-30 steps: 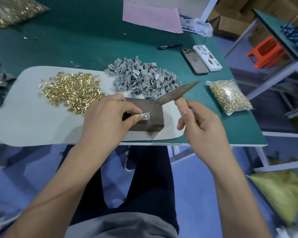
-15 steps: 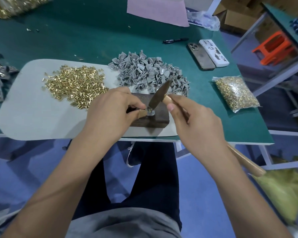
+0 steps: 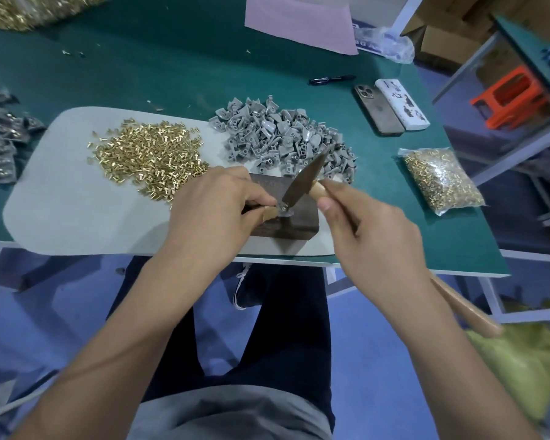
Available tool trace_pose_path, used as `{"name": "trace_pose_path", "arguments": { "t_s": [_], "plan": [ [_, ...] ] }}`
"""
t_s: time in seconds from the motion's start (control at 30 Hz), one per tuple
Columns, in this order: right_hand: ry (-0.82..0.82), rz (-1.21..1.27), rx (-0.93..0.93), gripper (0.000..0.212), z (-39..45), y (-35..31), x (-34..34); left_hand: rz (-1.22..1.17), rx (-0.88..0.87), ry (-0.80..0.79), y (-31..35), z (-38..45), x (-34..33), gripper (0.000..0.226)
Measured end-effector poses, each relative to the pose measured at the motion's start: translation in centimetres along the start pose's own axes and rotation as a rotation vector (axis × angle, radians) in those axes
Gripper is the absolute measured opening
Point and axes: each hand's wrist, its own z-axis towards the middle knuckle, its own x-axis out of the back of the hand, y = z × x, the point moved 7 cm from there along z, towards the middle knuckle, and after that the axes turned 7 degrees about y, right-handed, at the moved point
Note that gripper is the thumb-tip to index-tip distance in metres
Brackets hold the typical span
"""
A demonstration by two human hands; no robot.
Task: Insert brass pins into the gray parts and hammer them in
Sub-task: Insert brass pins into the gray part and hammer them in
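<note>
1. Green bench [image 3: 172,68], pale mat [image 3: 70,211], dark block [image 3: 299,217] near edge.
2. Left hand [image 3: 216,211] pinches part [image 3: 285,211] on block.
3. Right hand [image 3: 372,236] grips hammer [image 3: 302,182], head on pin: hammering step.
4. Next, probably a square strike clear of fingertips.

Shiny brass pins [image 3: 146,154]; matt gray plastic parts [image 3: 283,134]; dull metal hammer head [image 3: 302,179]; smooth wooden handle [image 3: 467,309]; dark block [image 3: 299,222].

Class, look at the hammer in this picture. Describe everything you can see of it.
The hammer has a thin, dark, worn metal head and a pale wooden handle whose end shows below the right wrist. The right hand grips the handle close to the head. The head tilts down to the left, its lower tip at the small gray part on the dark block, which the left hand pinches. Whether tip and part touch is unclear.
</note>
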Motion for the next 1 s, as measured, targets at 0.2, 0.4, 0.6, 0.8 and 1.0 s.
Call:
{"name": "trace_pose_path", "arguments": {
  "t_s": [0.2, 0.4, 0.6, 0.8, 1.0],
  "plan": [
    [0.213, 0.176, -0.039, 0.028, -0.9, 0.3, 1.4, 0.054, -0.046, -0.001, 0.5, 0.0, 0.3, 0.008],
    [0.189, 0.108, -0.037, 0.028, -1.2, 0.6, 1.1, 0.145, -0.081, -0.015, 1.1, 0.3, 0.4, 0.005],
    [0.098, 0.082, -0.013, 0.027, -2.1, -0.1, 0.3, 0.147, -0.083, -0.015, 0.9, 0.3, 0.4, 0.005],
    [0.305, 0.242, -0.066, 0.032, -2.4, 0.4, 2.4, 0.124, -0.061, -0.032, 0.5, 0.3, 0.1, 0.006],
    [0.234, 0.137, -0.078, 0.029, -1.7, 0.9, 2.0, 0.112, -0.065, -0.038, 0.4, 0.3, 0.2, 0.009]
  ]
}}
